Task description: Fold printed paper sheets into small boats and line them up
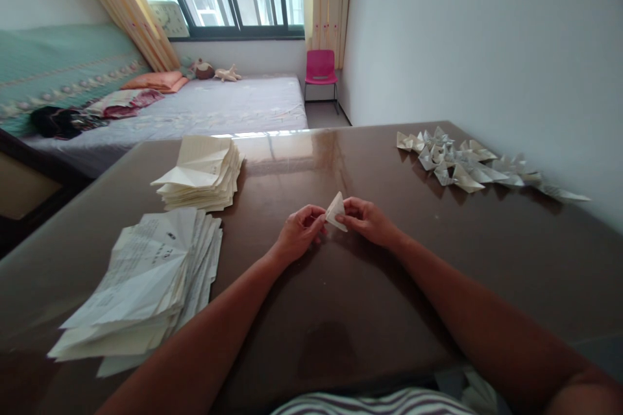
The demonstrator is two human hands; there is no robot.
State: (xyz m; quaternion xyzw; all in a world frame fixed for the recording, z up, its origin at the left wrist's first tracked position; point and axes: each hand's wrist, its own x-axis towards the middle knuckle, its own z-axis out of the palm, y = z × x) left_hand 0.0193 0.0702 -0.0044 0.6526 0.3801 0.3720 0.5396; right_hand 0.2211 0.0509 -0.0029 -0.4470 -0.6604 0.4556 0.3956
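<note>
Pinched between fingers and thumbs was a small folded paper (pixel 333 215): the left hand (pixel 300 233) gripped one side and the right hand (pixel 370 223) gripped the other. It had a pointy top and was over the middle of the shiny brown table (pixel 316 305). On the table's left side sat two piles of paper. One white pile (pixel 141 272) was near the left arm (pixel 233 311), and a cream pile (pixel 199 172) was just behind it. Over on the right, near the wall (pixel 487 45), lay a bunch of folded paper shapes (pixel 452 162). Past the table were a bed (pixel 233 104) and a pink chair (pixel 321 68).
</note>
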